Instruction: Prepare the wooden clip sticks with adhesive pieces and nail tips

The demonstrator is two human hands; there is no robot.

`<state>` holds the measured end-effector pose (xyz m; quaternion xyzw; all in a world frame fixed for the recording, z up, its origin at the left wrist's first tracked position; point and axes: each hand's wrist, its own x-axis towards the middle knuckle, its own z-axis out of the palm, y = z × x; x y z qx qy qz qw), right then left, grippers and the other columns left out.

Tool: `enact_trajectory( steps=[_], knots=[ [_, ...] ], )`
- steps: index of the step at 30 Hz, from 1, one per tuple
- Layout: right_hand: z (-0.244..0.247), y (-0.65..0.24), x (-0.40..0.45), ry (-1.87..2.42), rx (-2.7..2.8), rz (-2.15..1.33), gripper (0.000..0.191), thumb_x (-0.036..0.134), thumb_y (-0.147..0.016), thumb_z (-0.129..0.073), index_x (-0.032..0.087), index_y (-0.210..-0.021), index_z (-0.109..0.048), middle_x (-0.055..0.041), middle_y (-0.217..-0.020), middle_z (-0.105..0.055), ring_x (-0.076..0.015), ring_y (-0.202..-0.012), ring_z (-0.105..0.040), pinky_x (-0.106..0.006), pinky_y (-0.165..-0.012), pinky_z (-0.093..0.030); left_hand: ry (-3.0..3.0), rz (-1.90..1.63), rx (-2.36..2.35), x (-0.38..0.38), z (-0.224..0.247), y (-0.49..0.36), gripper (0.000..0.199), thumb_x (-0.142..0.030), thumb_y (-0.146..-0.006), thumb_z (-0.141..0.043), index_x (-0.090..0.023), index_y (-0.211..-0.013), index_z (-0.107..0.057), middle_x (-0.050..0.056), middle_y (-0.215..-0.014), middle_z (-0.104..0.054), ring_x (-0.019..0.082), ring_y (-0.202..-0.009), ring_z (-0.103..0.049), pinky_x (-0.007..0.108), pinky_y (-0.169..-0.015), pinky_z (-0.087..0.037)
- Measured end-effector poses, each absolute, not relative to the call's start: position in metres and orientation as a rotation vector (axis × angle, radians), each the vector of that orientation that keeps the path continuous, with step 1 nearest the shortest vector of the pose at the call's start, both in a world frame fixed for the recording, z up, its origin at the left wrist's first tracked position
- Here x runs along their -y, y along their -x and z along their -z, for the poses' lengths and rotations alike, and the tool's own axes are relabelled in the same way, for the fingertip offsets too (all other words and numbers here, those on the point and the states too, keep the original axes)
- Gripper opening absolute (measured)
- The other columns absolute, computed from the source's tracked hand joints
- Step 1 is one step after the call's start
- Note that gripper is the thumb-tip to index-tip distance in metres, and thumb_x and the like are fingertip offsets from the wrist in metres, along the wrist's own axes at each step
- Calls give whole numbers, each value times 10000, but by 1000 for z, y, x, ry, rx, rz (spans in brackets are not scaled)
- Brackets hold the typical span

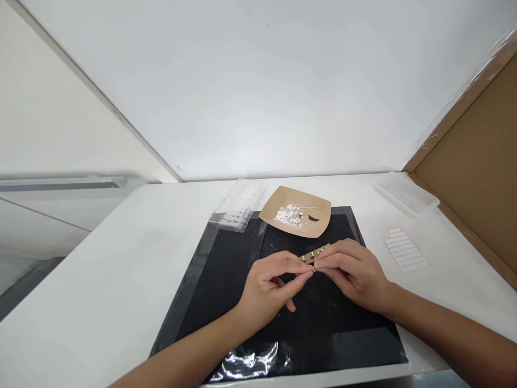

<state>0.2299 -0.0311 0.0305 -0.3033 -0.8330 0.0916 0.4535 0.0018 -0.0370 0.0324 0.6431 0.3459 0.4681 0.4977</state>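
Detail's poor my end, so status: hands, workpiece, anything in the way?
Left hand, right hand: together, pinching tiny piece, too small to identify. Brown strip just beyond; right hand partly covers it. Plate of white bits farther back, not in the way.

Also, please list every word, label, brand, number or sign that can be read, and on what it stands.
There are none that can be read.
The black mat and brown tray show no lettering; the small piece held and the cardboard strip behind it are too small to check.
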Motion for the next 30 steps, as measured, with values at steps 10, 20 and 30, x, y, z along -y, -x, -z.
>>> enact_trajectory(
  steps=[10, 20, 30],
  knots=[
    [-29, -230, 32, 729, 2101, -175, 156, 97, -1005, -681, 216, -1102, -708, -30, -1044, -787, -163, -934, -725, -328, -809, -538, -1546, -1127, -888, 38, -29, -1, 102, -199, -891, -783, -190, -958, -859, 57, -921, -763, 127, -610, -730, 190, -366, -626],
    [-36, -234, 26, 632, 2182, -108, 149, 92, -1027, -629, 199, -1096, -705, -37, -1021, -794, -157, -899, -717, -324, -802, -548, -1553, -1088, -887, 35, -29, 0, 75, -195, -843, -828, -184, -910, -859, 55, -887, -788, 151, -619, -752, 210, -386, -646],
    [-38, -238, 23, 605, 2208, -131, 186, 89, -1028, -604, 224, -1103, -709, -21, -1019, -800, -153, -913, -730, -321, -805, -552, -1495, -1048, -962, 36, -30, 0, 158, -287, -807, -883, -148, -865, -835, 62, -862, -811, 153, -556, -747, 199, -387, -641]
  ],
)
